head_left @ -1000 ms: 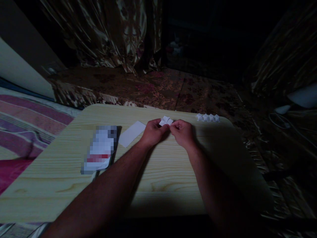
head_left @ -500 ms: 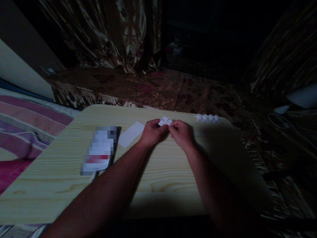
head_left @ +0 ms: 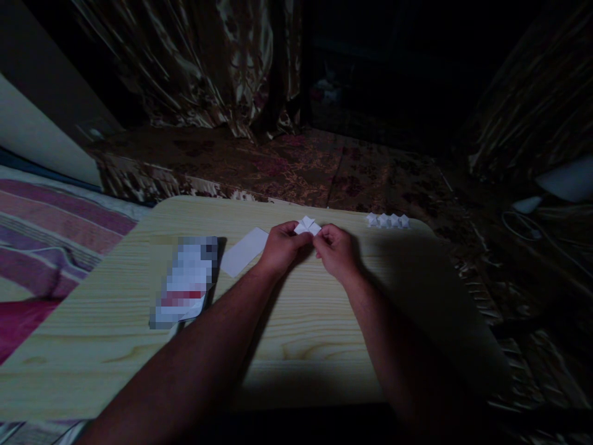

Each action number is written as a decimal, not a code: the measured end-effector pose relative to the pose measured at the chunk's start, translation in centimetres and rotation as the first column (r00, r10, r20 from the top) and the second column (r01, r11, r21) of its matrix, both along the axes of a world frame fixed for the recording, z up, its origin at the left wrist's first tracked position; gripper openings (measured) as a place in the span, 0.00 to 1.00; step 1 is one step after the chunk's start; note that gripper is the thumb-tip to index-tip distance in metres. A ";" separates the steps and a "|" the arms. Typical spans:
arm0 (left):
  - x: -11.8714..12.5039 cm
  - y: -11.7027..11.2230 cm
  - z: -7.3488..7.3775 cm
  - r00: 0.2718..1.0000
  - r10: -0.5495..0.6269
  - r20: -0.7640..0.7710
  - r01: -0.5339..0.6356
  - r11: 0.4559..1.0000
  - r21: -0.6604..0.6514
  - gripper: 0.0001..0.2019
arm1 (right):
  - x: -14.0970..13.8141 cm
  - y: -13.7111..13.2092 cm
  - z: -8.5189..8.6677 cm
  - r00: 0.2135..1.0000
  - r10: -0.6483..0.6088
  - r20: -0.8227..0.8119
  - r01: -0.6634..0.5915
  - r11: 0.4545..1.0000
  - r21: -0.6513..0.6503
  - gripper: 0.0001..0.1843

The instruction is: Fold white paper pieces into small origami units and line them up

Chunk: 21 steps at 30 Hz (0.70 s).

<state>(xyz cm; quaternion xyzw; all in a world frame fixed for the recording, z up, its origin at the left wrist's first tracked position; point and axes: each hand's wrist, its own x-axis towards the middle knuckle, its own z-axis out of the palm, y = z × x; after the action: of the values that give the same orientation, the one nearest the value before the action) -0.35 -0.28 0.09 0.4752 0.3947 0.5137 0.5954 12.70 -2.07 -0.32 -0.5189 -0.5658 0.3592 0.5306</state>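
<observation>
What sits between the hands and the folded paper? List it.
Nothing visible. The left hand and right hand both pinch the folded paper above the table. The white card lies off to the left, the paper stars off to the right, both apart.

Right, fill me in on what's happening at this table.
A person holds a small folded white paper piece pinched between the left hand and right hand, over a wooden table. A row of white paper stars sits at the table's far right edge. A white paper strip and a blurred packet lie to the left.
</observation>
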 end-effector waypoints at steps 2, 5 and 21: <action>0.0 0.0 0.0 0.999 0.007 0.034 -0.007 1.000 -0.010 0.08 | -0.1 -0.1 0.1 1.000 0.003 0.001 -0.003 1.000 -0.001 0.06; 0.0 0.0 0.0 0.997 0.014 0.074 -0.013 1.000 -0.013 0.07 | -0.2 -0.1 0.0 1.000 0.008 -0.009 -0.008 1.000 -0.001 0.06; 0.1 -0.2 0.4 0.998 0.060 0.024 -0.061 0.998 0.028 0.06 | -0.8 -0.3 0.4 0.996 0.009 -0.086 -0.012 0.999 -0.043 0.06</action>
<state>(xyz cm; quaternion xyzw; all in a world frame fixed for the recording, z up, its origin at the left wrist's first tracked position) -0.25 -0.51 0.49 0.4653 0.3947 0.5425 0.5774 11.94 -2.40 0.08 -0.5115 -0.5373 0.3962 0.5409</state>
